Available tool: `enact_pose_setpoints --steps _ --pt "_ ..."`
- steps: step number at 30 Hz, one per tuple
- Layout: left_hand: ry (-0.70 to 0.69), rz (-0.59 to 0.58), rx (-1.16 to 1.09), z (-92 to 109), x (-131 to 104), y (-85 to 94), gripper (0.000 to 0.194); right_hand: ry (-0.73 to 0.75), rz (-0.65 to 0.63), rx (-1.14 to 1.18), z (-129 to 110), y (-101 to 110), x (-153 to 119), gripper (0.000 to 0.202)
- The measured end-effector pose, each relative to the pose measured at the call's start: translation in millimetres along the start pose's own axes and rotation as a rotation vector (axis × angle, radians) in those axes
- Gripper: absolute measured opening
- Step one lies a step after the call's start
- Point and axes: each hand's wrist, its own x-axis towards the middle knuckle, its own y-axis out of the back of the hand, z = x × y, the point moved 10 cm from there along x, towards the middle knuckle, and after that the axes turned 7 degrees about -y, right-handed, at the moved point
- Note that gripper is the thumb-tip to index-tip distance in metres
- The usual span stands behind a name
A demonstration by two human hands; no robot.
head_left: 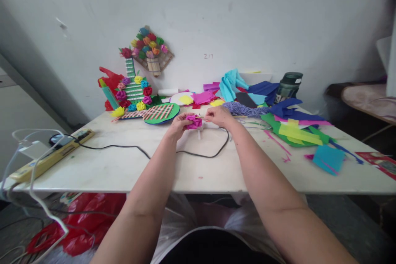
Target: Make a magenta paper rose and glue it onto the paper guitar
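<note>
My left hand (180, 125) is closed around a crumpled magenta crepe paper piece (194, 122), gathered like a small flower, above the middle of the table. Close beside it, my right hand (219, 116) pinches a thin stick (201, 117), one end of which reaches the magenta paper. Whether the tip is inside the folds or only against them I cannot tell. Under the hands lies a white tool (213, 125) resembling a glue gun, partly hidden, with a black cord (198, 155) looping from it across the white table (201, 177).
Behind to the left stand a paper-flower guitar (134, 90) and a green round piece with crossed sticks (159, 112). A yellow power strip (51, 156) lies at left. Purple yarn (244, 109), coloured paper scraps (297, 133) and a dark bottle (288, 87) sit at right.
</note>
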Motion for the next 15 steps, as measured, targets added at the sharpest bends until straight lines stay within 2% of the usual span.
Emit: enact_pose_setpoints --steps 5,10,15 --pt "-0.055 0.046 -0.076 4 2 4.5 0.039 -0.049 0.004 0.054 11 2 2 0.014" --pt "-0.093 0.091 -0.117 5 6 9.6 0.033 -0.06 0.062 0.135 17 4 5 0.019" --pt "-0.124 0.119 -0.158 9 5 10.8 0.031 -0.067 0.057 0.18 19 3 5 0.022"
